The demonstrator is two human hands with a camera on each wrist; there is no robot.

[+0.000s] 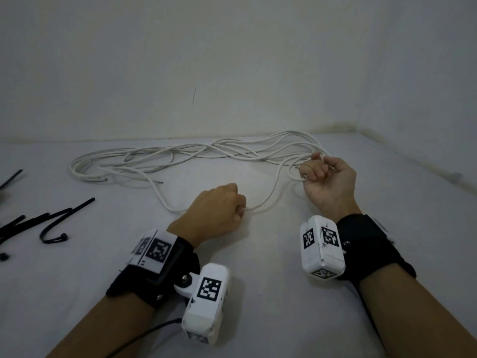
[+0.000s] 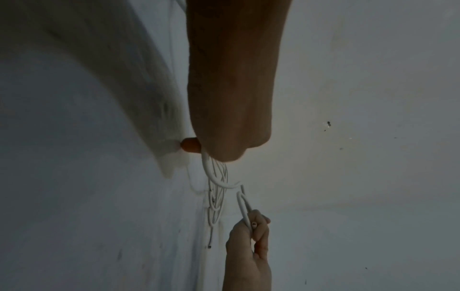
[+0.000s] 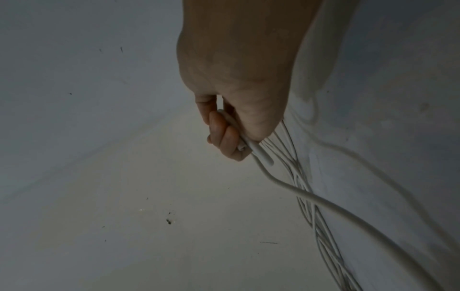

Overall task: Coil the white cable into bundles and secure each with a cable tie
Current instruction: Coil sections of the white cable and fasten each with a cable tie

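A long white cable (image 1: 180, 156) lies in loose loops across the far part of the white table. My left hand (image 1: 219, 210) is a fist at the table's middle, gripping a strand that sags between both hands (image 1: 268, 200). My right hand (image 1: 325, 177) is raised palm-up at the right, fingers curled round a short loop near the cable's end. In the right wrist view the fingers (image 3: 224, 135) clamp the white cable (image 3: 263, 159) against the palm. The left wrist view shows the cable (image 2: 211, 173) leaving my left fist and running to the right hand (image 2: 251, 236).
Several black cable ties (image 1: 51, 220) lie at the table's left edge. A white wall stands behind the table (image 1: 258, 280), and the table's right edge runs diagonally past my right hand. A dark wire trails from the left wrist camera.
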